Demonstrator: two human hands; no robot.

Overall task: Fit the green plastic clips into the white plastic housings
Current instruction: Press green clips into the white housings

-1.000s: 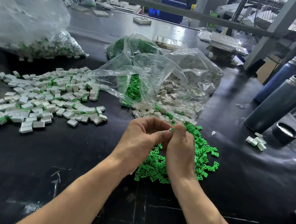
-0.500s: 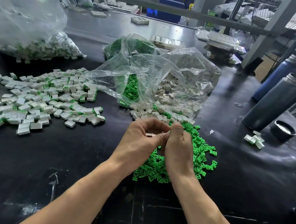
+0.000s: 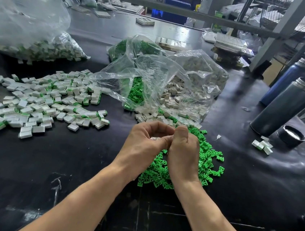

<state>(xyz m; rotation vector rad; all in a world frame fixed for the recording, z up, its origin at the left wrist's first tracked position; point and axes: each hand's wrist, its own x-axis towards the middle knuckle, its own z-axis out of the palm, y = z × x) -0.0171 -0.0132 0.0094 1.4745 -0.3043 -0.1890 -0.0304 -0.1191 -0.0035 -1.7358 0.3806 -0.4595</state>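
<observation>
On the black desk [image 3: 67,163], both hands pinch one white housing [image 3: 155,138] above loose green clips [image 3: 205,158]. Behind them, an open clear bag [image 3: 152,72] spills clips and housings; another bag [image 3: 34,33], far left, holds assembled pieces.

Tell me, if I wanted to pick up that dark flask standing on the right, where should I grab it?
Take the dark flask around the middle of its plain round body, coming from its near left side. It stands upright with its mouth open, so keep it vertical. The blue bottle crowds its far side and the black cap lies at its foot.
</observation>
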